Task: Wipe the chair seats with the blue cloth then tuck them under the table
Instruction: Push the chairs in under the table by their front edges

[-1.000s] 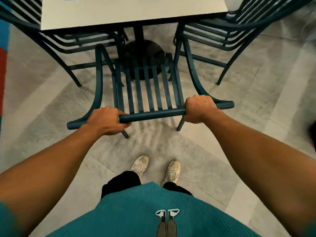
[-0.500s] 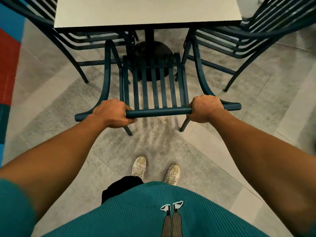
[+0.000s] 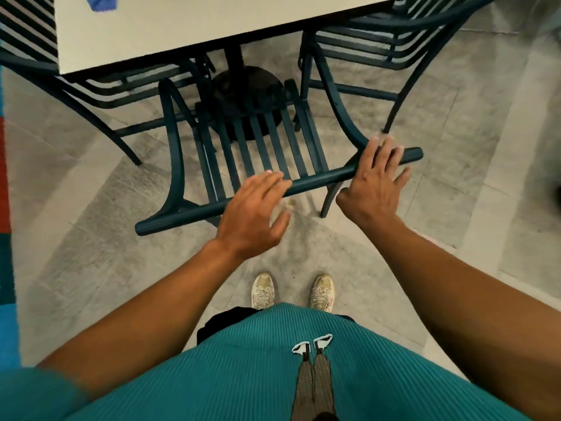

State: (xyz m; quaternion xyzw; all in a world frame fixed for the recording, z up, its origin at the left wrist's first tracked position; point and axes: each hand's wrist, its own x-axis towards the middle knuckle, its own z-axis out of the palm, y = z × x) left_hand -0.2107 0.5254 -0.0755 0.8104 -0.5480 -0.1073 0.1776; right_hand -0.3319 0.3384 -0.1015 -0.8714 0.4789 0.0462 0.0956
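Note:
A dark teal metal chair (image 3: 258,141) with a slatted back stands in front of me, its seat pushed in under the white table (image 3: 188,28). My left hand (image 3: 253,214) hovers over the middle of the chair's top rail with fingers spread, holding nothing. My right hand (image 3: 375,183) lies flat and open on the right end of that rail, fingers apart, not gripping. A corner of the blue cloth (image 3: 101,1) shows on the table top at the upper left edge of the view.
A second teal chair (image 3: 391,47) stands at the table's right side and a third (image 3: 100,86) at its left, partly under the top. The black round table base (image 3: 246,95) sits behind the slats. My shoes (image 3: 293,291) are on grey floor tiles; coloured flooring (image 3: 4,208) borders the left.
Both hands have let go of the chair's top rail and opened. The left hand has shifted right toward the middle of the rail. The chair sits further under the table.

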